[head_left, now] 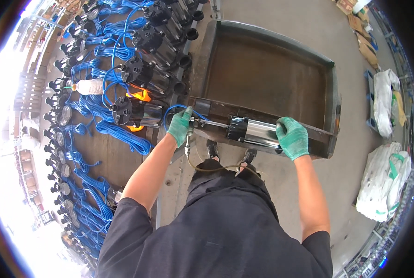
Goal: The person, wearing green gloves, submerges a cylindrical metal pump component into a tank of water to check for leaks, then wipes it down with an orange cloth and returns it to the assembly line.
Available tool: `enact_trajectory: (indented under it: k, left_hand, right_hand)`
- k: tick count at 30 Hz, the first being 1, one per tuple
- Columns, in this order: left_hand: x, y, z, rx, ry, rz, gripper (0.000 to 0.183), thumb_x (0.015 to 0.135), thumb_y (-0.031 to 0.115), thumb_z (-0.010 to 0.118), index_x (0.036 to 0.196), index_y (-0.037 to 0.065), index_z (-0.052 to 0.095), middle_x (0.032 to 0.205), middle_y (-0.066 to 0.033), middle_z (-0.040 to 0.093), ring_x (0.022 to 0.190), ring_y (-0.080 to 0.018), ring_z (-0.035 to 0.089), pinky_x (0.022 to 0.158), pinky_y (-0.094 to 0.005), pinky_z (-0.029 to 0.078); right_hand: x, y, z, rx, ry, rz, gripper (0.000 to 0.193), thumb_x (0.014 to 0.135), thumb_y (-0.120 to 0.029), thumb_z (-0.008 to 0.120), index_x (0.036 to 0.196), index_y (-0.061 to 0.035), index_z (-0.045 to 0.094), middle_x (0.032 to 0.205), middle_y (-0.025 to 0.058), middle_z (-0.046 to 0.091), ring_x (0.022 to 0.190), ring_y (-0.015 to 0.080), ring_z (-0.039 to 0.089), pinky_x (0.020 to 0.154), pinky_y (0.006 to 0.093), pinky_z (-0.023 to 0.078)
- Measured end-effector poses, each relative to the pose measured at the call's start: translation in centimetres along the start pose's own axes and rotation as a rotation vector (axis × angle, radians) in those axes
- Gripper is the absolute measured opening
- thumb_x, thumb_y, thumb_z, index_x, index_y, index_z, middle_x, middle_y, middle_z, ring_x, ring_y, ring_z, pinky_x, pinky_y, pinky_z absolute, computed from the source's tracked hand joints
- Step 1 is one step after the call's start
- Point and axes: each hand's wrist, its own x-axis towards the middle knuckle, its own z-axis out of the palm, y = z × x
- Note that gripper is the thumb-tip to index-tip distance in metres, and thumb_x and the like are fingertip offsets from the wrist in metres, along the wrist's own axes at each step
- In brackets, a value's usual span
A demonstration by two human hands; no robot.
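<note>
A silver cylindrical pump (261,132) with a black ribbed end lies across the near ledge of a metal trough (332,92). My right hand (292,137), in a green glove, is closed around the pump's right end. My gloved left hand (180,124) grips a hose-fed metal tool (195,122), much like an air gun, its handle largely hidden by my fingers. From it a thin straight rod (214,123) reaches to the pump's black end. A yellowish hose (209,169) hangs from the tool and loops across my front. Blue cable curves behind my left hand.
At left, a bench (123,162) carries rows of black-and-silver pumps (139,112) and coiled blue cables (123,134). A plastic bottle (90,86) and an orange item (141,95) lie among them. White sacks (384,183) and cardboard (362,39) lie on the floor at right.
</note>
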Motion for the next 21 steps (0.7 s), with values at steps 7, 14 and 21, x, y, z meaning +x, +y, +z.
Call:
enact_trajectory:
  k: [7, 14, 21]
  left_hand:
    - [0.4, 0.4, 0.0, 0.123, -0.042, 0.003, 0.033, 0.104, 0.042, 0.058, 0.093, 0.011, 0.06, 0.072, -0.0009, 0.06, 0.049, -0.0086, 0.044, 0.044, -0.0254, 0.032]
    - [1.1, 0.0, 0.2, 0.123, -0.089, -0.021, 0.031, 0.107, 0.038, 0.053, 0.096, 0.01, 0.062, 0.063, 0.0008, 0.053, 0.044, -0.0093, 0.043, 0.04, -0.0254, 0.032]
    - [1.3, -0.2, 0.2, 0.209, -0.04, 0.005, 0.031, 0.107, 0.037, 0.053, 0.094, 0.01, 0.058, 0.064, 0.0015, 0.051, 0.045, -0.0084, 0.041, 0.04, -0.0258, 0.031]
  right_hand:
    - [0.4, -0.4, 0.1, -0.034, 0.011, 0.03, 0.014, 0.089, -0.02, 0.067, 0.094, -0.0079, 0.072, 0.092, 0.0142, 0.072, 0.083, 0.0347, 0.069, 0.077, 0.0436, 0.055]
    - [0.5, -0.6, 0.3, -0.056, 0.049, 0.032, 0.013, 0.086, -0.02, 0.068, 0.092, -0.0084, 0.072, 0.09, 0.0135, 0.072, 0.081, 0.0333, 0.07, 0.074, 0.043, 0.056]
    - [0.4, -1.0, 0.5, -0.045, 0.082, 0.06, 0.013, 0.085, -0.02, 0.068, 0.09, -0.0087, 0.071, 0.088, 0.0135, 0.072, 0.079, 0.0335, 0.069, 0.072, 0.0427, 0.056]
